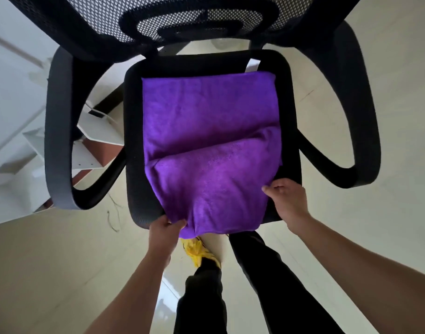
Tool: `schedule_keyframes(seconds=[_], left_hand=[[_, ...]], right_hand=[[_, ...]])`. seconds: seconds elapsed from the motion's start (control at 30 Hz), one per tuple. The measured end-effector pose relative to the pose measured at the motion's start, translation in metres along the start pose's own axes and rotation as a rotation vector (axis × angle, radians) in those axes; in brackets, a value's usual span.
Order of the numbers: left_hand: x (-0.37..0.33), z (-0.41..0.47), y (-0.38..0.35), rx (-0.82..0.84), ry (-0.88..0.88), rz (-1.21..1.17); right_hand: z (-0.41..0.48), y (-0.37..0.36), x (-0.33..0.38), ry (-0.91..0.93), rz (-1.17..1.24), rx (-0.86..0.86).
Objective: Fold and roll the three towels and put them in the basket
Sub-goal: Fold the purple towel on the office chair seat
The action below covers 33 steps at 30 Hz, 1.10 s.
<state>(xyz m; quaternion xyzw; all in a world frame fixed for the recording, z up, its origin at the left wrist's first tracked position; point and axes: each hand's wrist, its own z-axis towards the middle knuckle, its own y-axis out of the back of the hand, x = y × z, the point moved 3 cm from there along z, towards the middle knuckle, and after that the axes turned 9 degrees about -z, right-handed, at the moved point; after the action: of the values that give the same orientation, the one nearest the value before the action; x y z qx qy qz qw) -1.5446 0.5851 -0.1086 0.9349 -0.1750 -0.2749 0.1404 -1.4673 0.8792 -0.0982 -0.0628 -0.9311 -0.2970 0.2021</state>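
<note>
While armrests are flanking the chair seat, I'm pinching the towel, lying lengthwise toward the backrest, in both grips: left hand, right hand.

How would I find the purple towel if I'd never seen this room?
Look for the black chair with the mesh back in the middle of the pale floor. The towel lies spread over its seat, with its near edge hanging off the front, where the left hand and right hand pinch its corners. It is the only bright purple thing there.
</note>
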Motion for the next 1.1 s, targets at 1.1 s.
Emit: schedule_keyframes(seconds=[1.1], left_hand=[[0.023, -0.039, 0.094, -0.046, 0.073, -0.251]], right_hand=[[-0.12, -0.019, -0.082, -0.131, 0.254, -0.317]])
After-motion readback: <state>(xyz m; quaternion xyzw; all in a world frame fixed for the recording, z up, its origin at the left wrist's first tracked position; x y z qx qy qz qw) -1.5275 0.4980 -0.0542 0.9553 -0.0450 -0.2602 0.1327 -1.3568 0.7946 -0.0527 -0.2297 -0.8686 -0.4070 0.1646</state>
